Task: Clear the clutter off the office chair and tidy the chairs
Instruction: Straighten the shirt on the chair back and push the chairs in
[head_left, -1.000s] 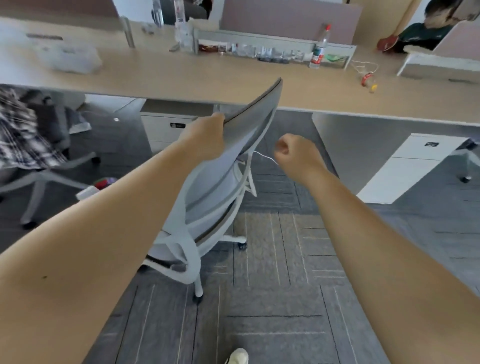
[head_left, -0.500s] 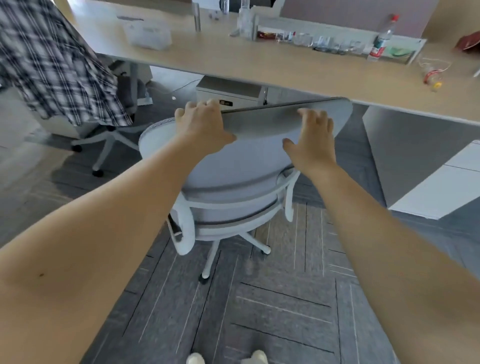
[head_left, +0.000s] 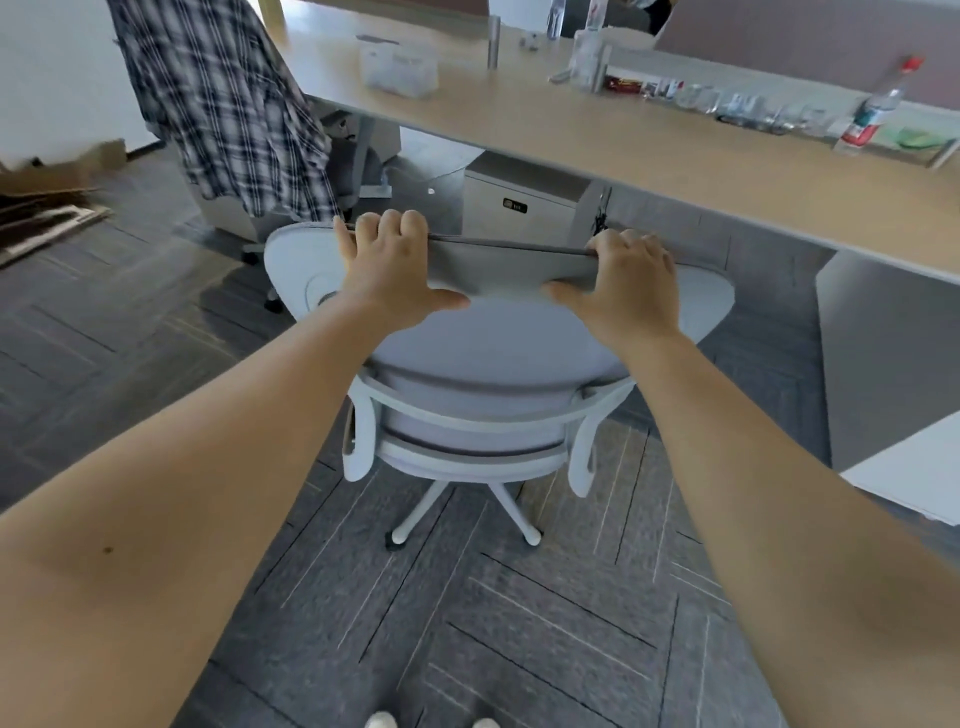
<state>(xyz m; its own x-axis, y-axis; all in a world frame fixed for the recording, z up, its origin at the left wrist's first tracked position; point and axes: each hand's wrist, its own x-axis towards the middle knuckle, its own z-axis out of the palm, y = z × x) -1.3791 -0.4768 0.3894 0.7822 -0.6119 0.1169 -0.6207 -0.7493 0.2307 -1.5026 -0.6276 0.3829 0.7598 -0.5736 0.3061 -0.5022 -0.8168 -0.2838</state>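
Observation:
A light grey office chair (head_left: 498, 374) with a white frame stands in front of me, its back toward me and its seat facing the wooden desk (head_left: 649, 156). My left hand (head_left: 389, 270) grips the top edge of the backrest on the left. On the right of that same edge my right hand (head_left: 623, 280) holds on, fingers curled over it. The seat is hidden behind the backrest. A second chair (head_left: 322, 171) at the upper left has a plaid shirt (head_left: 223, 104) draped over it.
A white drawer cabinet (head_left: 519, 208) sits under the desk just beyond the chair. On the desk are a clear plastic box (head_left: 400, 70), a water bottle (head_left: 872, 109) and a tray of small items (head_left: 737, 104). Flattened cardboard (head_left: 41, 208) lies on the floor at left.
The chair has swung round until its back faces me squarely. My right hand, a loose fist one second ago, now grips the backrest top beside my left hand.

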